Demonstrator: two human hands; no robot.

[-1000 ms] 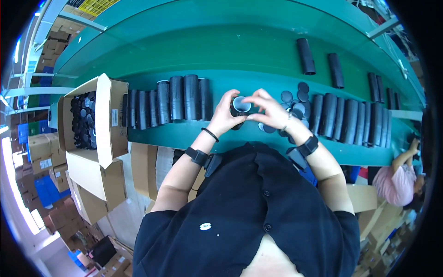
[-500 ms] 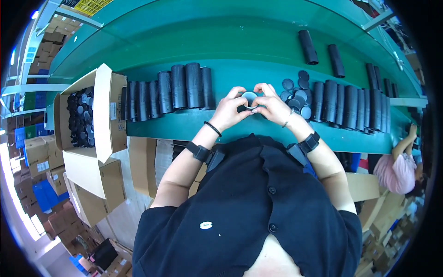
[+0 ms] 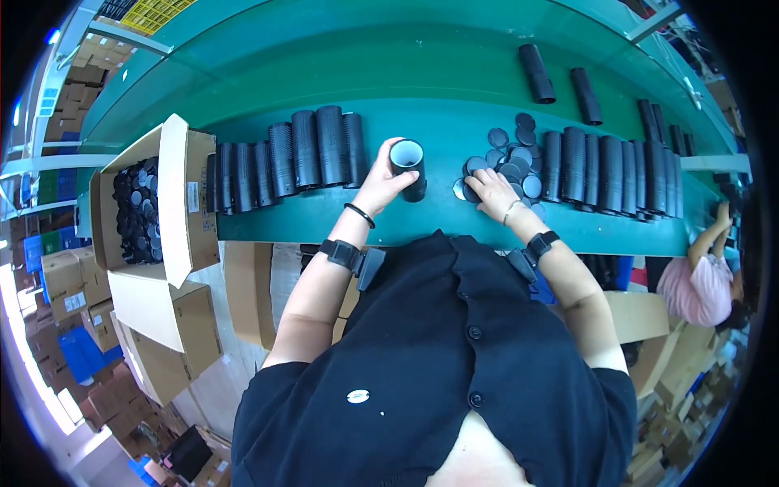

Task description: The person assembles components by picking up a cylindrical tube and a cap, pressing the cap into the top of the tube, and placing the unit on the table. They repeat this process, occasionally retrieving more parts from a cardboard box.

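Tube [image 3: 419,186] sits between left fingers [image 3: 390,148] and thumb [image 3: 404,180], seemingly upright.

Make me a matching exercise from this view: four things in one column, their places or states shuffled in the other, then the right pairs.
Things
1. Left hand
2. Right hand
3. Open cardboard box
4. Co-worker

Places or states
A. At the loose discs on the bench
B. Near the picture's right edge
C. Wrapped around an open-topped black tube
D. Holding many dark discs

Pairs: 1-C, 2-A, 3-D, 4-B
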